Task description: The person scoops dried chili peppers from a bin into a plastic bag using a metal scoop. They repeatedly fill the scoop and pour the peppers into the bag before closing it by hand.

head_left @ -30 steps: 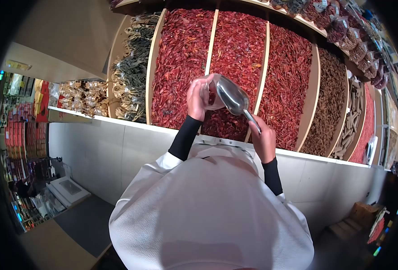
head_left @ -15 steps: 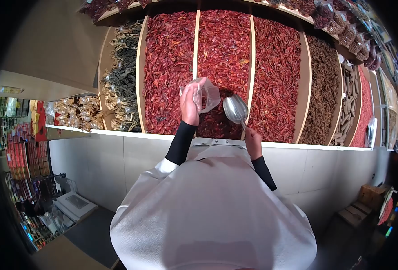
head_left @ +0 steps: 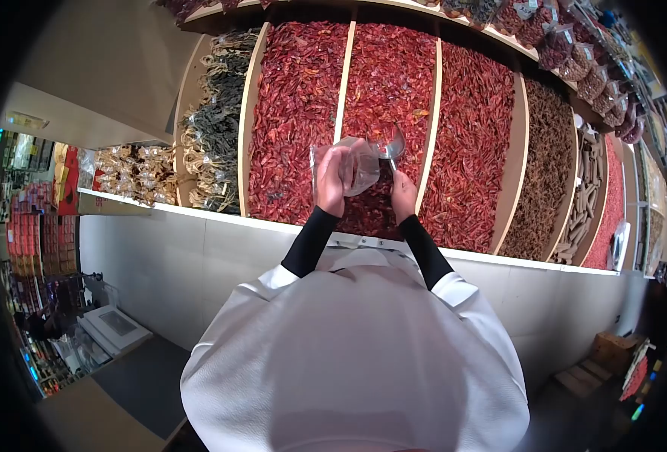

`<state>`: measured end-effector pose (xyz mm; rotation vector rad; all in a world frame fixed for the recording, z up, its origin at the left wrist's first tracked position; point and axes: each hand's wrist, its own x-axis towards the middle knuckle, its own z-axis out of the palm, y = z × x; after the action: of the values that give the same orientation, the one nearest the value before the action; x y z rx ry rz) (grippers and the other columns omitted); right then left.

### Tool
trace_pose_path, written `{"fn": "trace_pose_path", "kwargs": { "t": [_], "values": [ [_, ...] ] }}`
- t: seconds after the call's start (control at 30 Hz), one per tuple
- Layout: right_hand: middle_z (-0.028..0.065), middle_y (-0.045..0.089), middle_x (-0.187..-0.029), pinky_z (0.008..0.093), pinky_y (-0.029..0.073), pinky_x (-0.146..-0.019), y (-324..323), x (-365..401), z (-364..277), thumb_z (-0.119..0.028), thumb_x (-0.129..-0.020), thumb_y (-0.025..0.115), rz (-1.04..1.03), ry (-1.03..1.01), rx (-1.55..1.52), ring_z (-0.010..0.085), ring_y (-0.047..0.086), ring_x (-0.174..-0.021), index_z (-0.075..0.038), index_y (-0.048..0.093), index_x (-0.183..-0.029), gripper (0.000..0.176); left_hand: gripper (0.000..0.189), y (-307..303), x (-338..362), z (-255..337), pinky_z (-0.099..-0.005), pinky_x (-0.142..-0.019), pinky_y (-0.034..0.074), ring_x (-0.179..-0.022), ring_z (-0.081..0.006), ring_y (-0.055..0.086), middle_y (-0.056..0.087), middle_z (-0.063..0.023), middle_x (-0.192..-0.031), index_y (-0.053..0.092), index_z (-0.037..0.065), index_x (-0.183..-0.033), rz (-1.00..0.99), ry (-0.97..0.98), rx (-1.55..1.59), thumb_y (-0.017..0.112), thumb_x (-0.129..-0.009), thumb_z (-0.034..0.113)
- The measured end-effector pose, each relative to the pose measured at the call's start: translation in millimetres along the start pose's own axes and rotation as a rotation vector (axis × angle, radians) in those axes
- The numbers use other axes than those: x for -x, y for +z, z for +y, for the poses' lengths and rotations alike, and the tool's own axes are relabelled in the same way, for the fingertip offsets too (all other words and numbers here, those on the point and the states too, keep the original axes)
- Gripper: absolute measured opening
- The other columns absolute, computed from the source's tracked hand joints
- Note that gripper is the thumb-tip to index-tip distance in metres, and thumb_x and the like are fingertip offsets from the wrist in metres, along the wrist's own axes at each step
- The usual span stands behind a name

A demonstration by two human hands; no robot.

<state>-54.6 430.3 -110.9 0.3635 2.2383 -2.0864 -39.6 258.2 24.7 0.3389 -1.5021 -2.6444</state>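
My left hand [head_left: 332, 181] is closed on a clear plastic bag [head_left: 362, 172], held over a bin of dried red chilies [head_left: 390, 68]. In my right hand [head_left: 403, 194] is the handle of a metal scoop [head_left: 393, 143]. The scoop's bowl is tilted and sits beside the bag's right edge, above the chilies. Whether the scoop touches the bag, or has chilies in it, I cannot make out. Dark red chilies lie low in the bin's near end, below both hands.
Wooden dividers [head_left: 433, 98] separate the bins. Dark brown dried spice [head_left: 540, 158] and bark-like sticks [head_left: 580, 196] fill bins on the right; dark bundles [head_left: 220, 113] lie left. Filled bags [head_left: 574, 60] line the upper right shelf. A white ledge [head_left: 499, 260] runs along the front.
My right hand has raised the scoop and turned it, bringing its bowl up beside the bag. The bag is still in my left hand. The whole view has shifted slightly.
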Motion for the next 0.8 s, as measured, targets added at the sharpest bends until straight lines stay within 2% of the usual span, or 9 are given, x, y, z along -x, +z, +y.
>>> {"fn": "trace_pose_path", "kwargs": {
  "t": [0.03, 0.07, 0.1, 0.2, 0.27, 0.37, 0.4, 0.57, 0.8],
  "values": [
    [-0.0071, 0.035, -0.060, 0.0230, 0.027, -0.047, 3, -2, -6, -0.033, -0.103, 0.043, 0.002, 0.003, -0.023, 0.0030, 0.033, -0.052, -0.011, 0.051, -0.076, 0.035, 0.034, 2, 1, 2, -0.0193, -0.040, 0.026, -0.046, -0.0017, 0.034, 0.066, -0.0145, -0.116, 0.058, 0.004, -0.099, -0.028, 0.023, 0.023, 0.035, -0.104, 0.028],
    [-0.0075, 0.035, -0.058, 0.0225, 0.025, -0.042, 4, -4, -12, -0.035, -0.103, 0.042, -0.036, 0.123, -0.082, 0.0037, 0.031, -0.046, -0.012, 0.053, -0.082, 0.033, 0.034, 4, 2, 3, -0.0190, -0.041, 0.025, -0.047, -0.0013, 0.034, 0.067, -0.0124, -0.114, 0.058, 0.004, -0.100, -0.057, 0.046, 0.044, 0.035, -0.104, 0.029],
    [-0.0075, 0.035, -0.058, 0.0225, 0.025, -0.042, 2, -5, -16, -0.035, -0.103, 0.042, -0.037, 0.121, -0.082, 0.0037, 0.031, -0.046, -0.012, 0.053, -0.082, 0.033, 0.034, 4, 2, 3, -0.0190, -0.041, 0.025, -0.047, -0.0013, 0.034, 0.067, -0.0124, -0.114, 0.058, 0.004, -0.100, -0.057, 0.047, 0.045, 0.035, -0.104, 0.029],
    [-0.0079, 0.035, -0.056, 0.0214, 0.023, -0.039, -5, -3, -21, -0.037, -0.103, 0.041, -0.120, 0.280, -0.194, 0.0037, 0.030, -0.043, -0.013, 0.052, -0.084, 0.032, 0.034, 3, 2, 5, -0.0181, -0.041, 0.025, -0.047, -0.0005, 0.034, 0.068, -0.0095, -0.113, 0.058, 0.004, -0.100, -0.089, 0.022, -0.028, 0.036, -0.104, 0.030],
    [-0.0087, 0.035, -0.056, 0.0208, 0.024, -0.040, -14, 3, -8, -0.036, -0.103, 0.041, -0.138, 0.298, -0.216, 0.0025, 0.031, -0.044, -0.010, 0.061, -0.101, 0.033, 0.033, 5, 2, 8, -0.0177, -0.040, 0.025, -0.047, 0.0000, 0.033, 0.068, -0.0079, -0.113, 0.058, 0.005, -0.099, -0.036, 0.020, -0.001, 0.036, -0.103, 0.029],
    [-0.0092, 0.033, -0.055, 0.0204, 0.024, -0.041, -28, 22, -10, -0.037, -0.103, 0.041, -0.151, 0.294, -0.220, 0.0019, 0.031, -0.045, -0.010, 0.062, -0.110, 0.035, 0.030, -1, -3, 9, -0.0175, -0.040, 0.024, -0.046, 0.0001, 0.033, 0.068, -0.0082, -0.115, 0.058, 0.005, -0.099, -0.016, -0.012, 0.006, 0.036, -0.103, 0.026],
    [-0.0090, 0.033, -0.056, 0.0195, 0.023, -0.040, -32, 27, -8, -0.038, -0.104, 0.039, -0.172, 0.292, -0.180, 0.0021, 0.029, -0.044, -0.008, 0.058, -0.124, 0.041, 0.030, -5, -5, 8, -0.0175, -0.040, 0.024, -0.046, 0.0001, 0.033, 0.068, -0.0082, -0.115, 0.058, 0.005, -0.099, -0.013, -0.012, 0.005, 0.036, -0.103, 0.026],
    [-0.0096, 0.032, -0.056, 0.0196, 0.022, -0.041, -46, 44, -3, -0.038, -0.104, 0.039, -0.161, 0.238, -0.115, 0.0016, 0.028, -0.044, -0.009, 0.059, -0.122, 0.040, 0.025, -13, -17, 1, -0.0169, -0.039, 0.025, -0.045, -0.0003, 0.032, 0.066, -0.0112, -0.120, 0.056, 0.005, -0.101, 0.054, 0.089, 0.015, 0.037, -0.101, 0.023],
    [-0.0100, 0.031, -0.055, 0.0200, 0.021, -0.041, -59, 60, -17, -0.036, -0.104, 0.039, -0.167, 0.234, -0.139, 0.0014, 0.027, -0.044, -0.008, 0.060, -0.122, 0.039, 0.023, -14, -26, 5, -0.0173, -0.040, 0.027, -0.047, -0.0015, 0.033, 0.065, -0.0118, -0.121, 0.054, 0.007, -0.100, 0.115, 0.077, 0.027, 0.037, -0.101, 0.021]
  ]
}}
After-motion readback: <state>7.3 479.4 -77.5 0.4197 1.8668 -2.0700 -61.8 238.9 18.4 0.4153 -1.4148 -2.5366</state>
